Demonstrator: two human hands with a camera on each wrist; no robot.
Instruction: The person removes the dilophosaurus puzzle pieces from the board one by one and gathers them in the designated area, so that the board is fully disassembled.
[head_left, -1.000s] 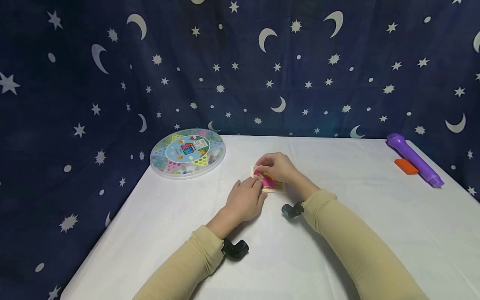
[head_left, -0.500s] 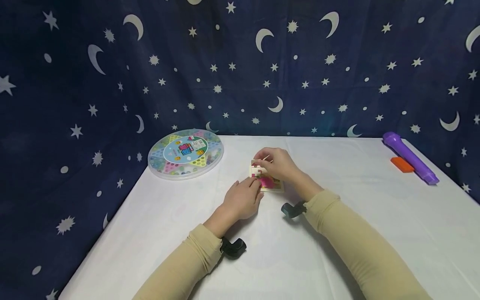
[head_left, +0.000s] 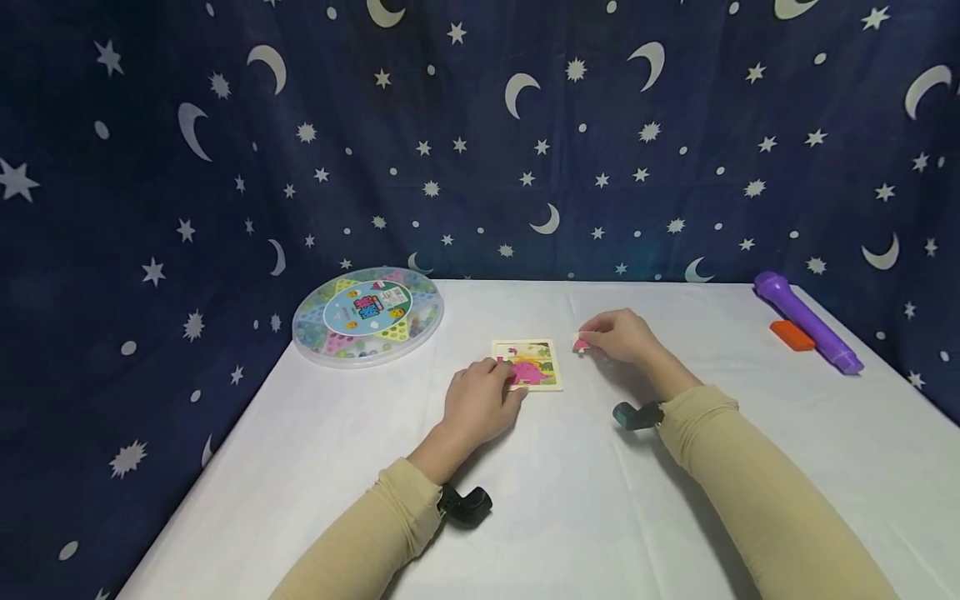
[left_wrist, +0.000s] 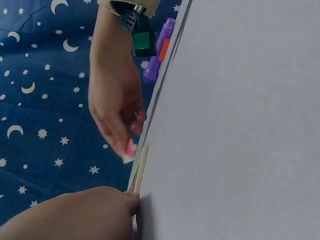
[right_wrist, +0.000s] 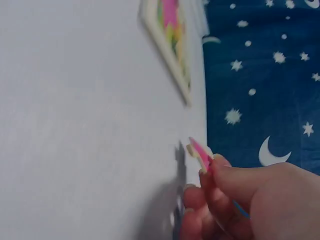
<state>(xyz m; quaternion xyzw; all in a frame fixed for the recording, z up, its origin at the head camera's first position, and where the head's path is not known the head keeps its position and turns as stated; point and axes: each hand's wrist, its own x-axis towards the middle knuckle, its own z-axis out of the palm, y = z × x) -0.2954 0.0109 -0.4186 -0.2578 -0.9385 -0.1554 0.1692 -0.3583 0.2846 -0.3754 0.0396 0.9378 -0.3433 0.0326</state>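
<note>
On white table (head_left: 570, 517), L hand (head_left: 477, 404) rests on puzzle (head_left: 533, 372) at its L side, prob. steadying it. R hand (head_left: 622, 335), apart from L, pinches pink piece (head_left: 581, 343) btwn thumb + fingertip, just R of puzzle; edge grip prob. leaves far end uncovered.

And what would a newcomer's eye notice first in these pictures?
Probably the starry blue curtain behind the white table. Then perhaps the bright puzzle that the left hand touches, and, to its right, the pink piece pinched in the right hand.
</note>
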